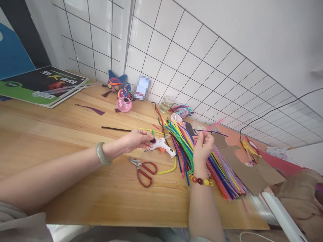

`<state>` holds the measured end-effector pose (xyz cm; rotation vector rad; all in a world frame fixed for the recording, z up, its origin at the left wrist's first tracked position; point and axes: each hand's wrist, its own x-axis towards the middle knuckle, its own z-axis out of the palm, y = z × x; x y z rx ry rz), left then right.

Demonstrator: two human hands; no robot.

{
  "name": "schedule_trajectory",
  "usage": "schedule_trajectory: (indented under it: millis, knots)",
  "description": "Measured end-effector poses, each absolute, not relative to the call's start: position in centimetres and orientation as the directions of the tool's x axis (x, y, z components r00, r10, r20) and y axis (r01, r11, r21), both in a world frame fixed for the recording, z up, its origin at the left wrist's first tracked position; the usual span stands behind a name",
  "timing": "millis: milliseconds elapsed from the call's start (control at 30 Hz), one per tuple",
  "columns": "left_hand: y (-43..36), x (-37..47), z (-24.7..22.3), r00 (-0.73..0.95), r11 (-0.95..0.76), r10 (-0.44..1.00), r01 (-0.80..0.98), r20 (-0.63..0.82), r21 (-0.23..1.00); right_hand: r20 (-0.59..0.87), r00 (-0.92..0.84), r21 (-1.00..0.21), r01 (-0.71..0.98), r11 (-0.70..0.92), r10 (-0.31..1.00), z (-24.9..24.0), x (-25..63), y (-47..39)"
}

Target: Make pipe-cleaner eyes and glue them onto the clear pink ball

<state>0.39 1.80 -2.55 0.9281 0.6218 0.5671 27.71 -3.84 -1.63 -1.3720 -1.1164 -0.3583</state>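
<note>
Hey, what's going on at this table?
Someone seems to be doing a craft by hand. Their left hand pinches a small dark round piece close to a white glue gun. Their right hand holds a pink fuzzy stem over a big multicoloured bundle. Red-handled scissors lie open on the wooden table.

Soft, fairly bright light casts faint shadows on the pale wooden table (63, 134); glare streaks the glossy white tiled wall (102, 30) beyond its far edge. Wide-angle stretching skews the margins, and coarse pixelation masks a bright rectangular screen (142, 87).
</note>
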Motion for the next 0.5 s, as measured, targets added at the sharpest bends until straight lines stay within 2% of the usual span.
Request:
schedule_trajectory:
  millis: [67,133,167,200,267,333,367,433,500]
  knots:
    - [1.8,0.4,-2.6,0.695,0.481,0.678,-0.176,-0.238,0.859,0.806,0.478,-0.576,0.768,0.279,0.349,-0.7,26.7,-4.3]
    - [1.9,0.4,-2.7,0.698,0.473,0.676,-0.164,-0.237,0.865,0.863,0.473,-0.504,0.794,0.340,0.176,0.3,25.7,-5.0]
    - [1.9,0.4,-2.8,0.696,0.469,0.676,-0.156,-0.240,0.869,0.888,0.439,-0.459,0.824,0.331,0.139,0.7,25.3,-5.4]
    - [1.9,0.4,-2.8,0.692,0.465,0.679,-0.148,-0.245,0.873,0.917,0.359,-0.397,0.864,0.309,0.175,1.0,24.9,-5.7]
    - [2.0,0.4,-2.9,0.684,0.455,0.686,-0.138,-0.248,0.880,0.912,0.081,-0.216,0.928,0.303,0.402,1.1,24.1,-6.2]
    - [2.1,0.4,-2.8,0.679,0.428,0.696,-0.128,-0.236,0.895,0.780,-0.167,-0.070,0.934,0.350,0.603,0.9,23.5,-6.2]
    - [2.1,0.3,-2.7,0.674,0.412,0.702,-0.122,-0.229,0.903,0.711,-0.236,-0.032,0.930,0.366,0.662,0.7,23.3,-6.1]
    - [2.1,0.3,-2.5,0.665,0.386,0.714,-0.112,-0.220,0.916,0.645,-0.262,-0.008,0.937,0.349,0.718,0.3,23.0,-5.9]
    - [2.0,0.3,-2.3,0.663,0.379,0.717,-0.111,-0.216,0.919,0.646,-0.232,-0.009,0.950,0.311,0.727,0.1,22.9,-5.7]
